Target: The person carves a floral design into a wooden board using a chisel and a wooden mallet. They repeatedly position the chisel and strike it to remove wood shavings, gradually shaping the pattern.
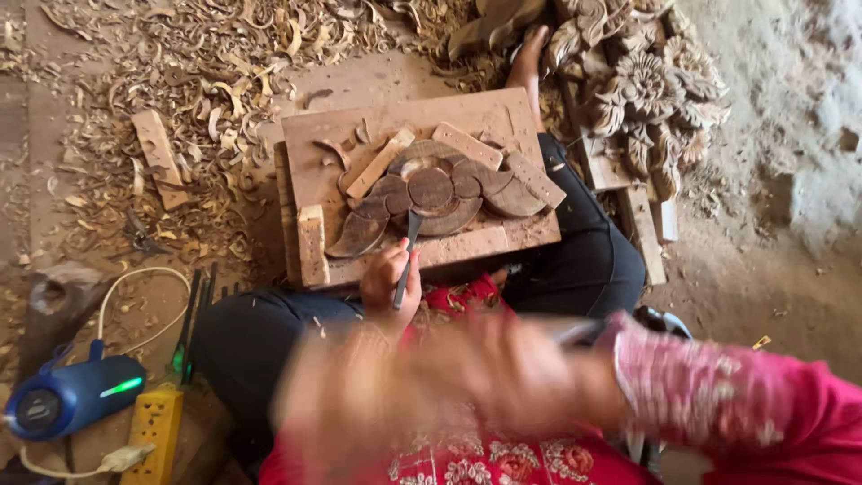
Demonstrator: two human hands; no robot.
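Observation:
I sit on the floor with a wooden board [310, 148] across my lap. A dark carved wooden piece [431, 189], round in the middle with wing-like sides, lies on it, held in by small wood blocks [467, 144]. My left hand [388, 283] grips a metal chisel [409, 251] at the board's near edge. The chisel's tip rests on the lower middle of the carving. My right hand [530, 377], in a pink patterned sleeve, is a motion blur low in the view below the left hand. What it holds is too blurred to tell.
Wood shavings [206, 63] cover the floor at the back left. Finished floral carvings [646, 90] are stacked at the back right beside my bare foot [528, 58]. A blue cylindrical speaker [72, 395], a yellow power strip [154, 431] and several spare tools [193, 314] lie at my left.

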